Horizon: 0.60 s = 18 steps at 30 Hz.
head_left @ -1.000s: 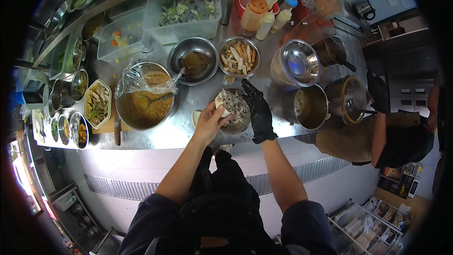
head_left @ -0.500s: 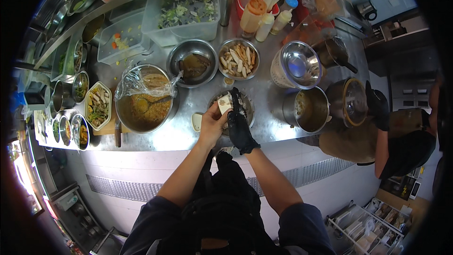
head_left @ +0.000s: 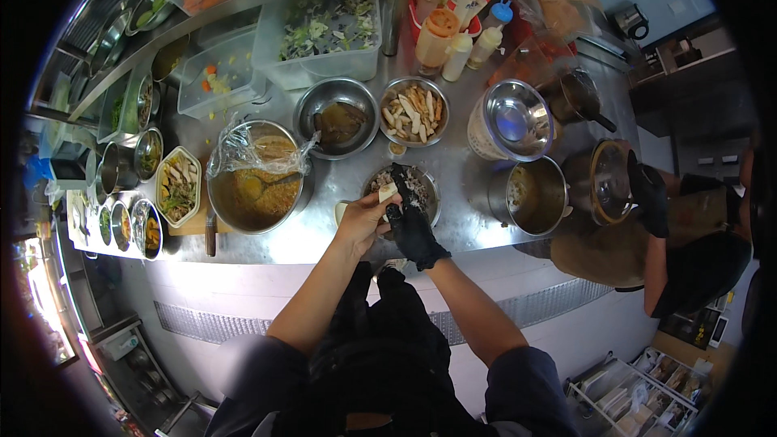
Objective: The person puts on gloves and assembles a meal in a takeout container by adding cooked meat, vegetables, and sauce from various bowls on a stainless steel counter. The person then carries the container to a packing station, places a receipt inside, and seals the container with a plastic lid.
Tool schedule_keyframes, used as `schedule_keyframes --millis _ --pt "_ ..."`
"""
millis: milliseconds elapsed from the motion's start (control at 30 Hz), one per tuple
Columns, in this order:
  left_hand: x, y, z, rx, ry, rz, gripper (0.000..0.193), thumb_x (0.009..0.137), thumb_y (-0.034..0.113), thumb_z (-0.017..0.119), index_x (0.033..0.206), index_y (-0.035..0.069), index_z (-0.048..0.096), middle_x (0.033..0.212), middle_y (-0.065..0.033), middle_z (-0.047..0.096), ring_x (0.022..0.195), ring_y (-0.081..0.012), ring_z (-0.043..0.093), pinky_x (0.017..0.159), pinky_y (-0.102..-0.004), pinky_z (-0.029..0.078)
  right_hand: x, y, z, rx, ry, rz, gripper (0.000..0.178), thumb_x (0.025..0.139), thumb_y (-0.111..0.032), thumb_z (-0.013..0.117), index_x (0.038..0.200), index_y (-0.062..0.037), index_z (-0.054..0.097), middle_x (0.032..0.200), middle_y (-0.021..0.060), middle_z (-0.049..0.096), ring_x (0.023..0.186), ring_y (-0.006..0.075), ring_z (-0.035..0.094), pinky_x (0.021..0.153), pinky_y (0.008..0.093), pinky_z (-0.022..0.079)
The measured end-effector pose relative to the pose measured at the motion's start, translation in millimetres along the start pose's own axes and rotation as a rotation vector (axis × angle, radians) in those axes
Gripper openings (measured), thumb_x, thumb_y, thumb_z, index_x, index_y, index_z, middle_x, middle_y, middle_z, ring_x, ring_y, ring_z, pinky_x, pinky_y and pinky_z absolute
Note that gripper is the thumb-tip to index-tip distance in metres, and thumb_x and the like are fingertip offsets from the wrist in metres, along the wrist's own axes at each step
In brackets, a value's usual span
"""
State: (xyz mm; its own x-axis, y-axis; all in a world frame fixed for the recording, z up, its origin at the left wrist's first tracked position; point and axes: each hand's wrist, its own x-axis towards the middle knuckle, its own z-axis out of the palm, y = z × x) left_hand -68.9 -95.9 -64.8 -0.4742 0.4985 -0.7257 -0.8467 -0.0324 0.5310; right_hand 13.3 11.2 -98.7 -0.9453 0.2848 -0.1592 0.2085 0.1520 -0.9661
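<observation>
My bare left hand [head_left: 360,228] pinches a small, flat, pale piece [head_left: 388,193], which looks like a wrapper, between thumb and fingers. Right beside it is my right hand [head_left: 416,233] in a black glove, its fingers stretched upward and pale crumbs stuck to them. Both hands are over a metal bowl [head_left: 438,201] of crumbly greyish-white mixture, partly hidden by them. Just left of this bowl, a pale dish or lid [head_left: 341,211] shows behind my left hand. Above the bowl stands a tiny cup [head_left: 396,150].
A big pot [head_left: 301,202] of yellowish mixture, half under plastic film, stands left. Behind are a bowl of pale strips [head_left: 415,112] and a bowl with brown contents [head_left: 340,120]. A knife [head_left: 210,235] lies left. Metal pots [head_left: 541,194] and a co-worker's gloved hand [head_left: 647,194] are right.
The pale piece has come down between my hands, and less of it shows. My right hand has dropped slightly. The whole view has shifted a little.
</observation>
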Motion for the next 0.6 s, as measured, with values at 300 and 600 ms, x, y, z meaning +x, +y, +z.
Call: schedule_keyframes --millis 300,600 --pt "-5.3 13.9 7.8 0.353 -0.093 0.211 0.050 0.079 0.008 0.078 0.123 -0.002 0.057 0.103 -0.0073 0.066 0.086 -0.0146 0.064 0.070 -0.0258 0.055 34.0 -13.0 -53.0 0.281 -0.243 0.037 0.044 0.093 -0.018 0.059 0.132 0.0010 0.051 0.124 0.0138 0.060 0.109 0.0206 0.058 0.096 0.0340 0.045" --pt "-15.9 15.5 -2.0 0.393 -0.197 0.066 0.054 0.082 0.008 0.075 0.129 -0.005 0.051 0.113 -0.0116 0.063 0.098 -0.0175 0.064 0.083 -0.0283 0.056 47.2 -2.9 -59.9 -0.222 -0.127 0.000 0.031 0.090 -0.015 0.055 0.116 0.0004 0.064 0.111 0.0147 0.068 0.101 0.0215 0.065 0.089 0.0321 0.049"
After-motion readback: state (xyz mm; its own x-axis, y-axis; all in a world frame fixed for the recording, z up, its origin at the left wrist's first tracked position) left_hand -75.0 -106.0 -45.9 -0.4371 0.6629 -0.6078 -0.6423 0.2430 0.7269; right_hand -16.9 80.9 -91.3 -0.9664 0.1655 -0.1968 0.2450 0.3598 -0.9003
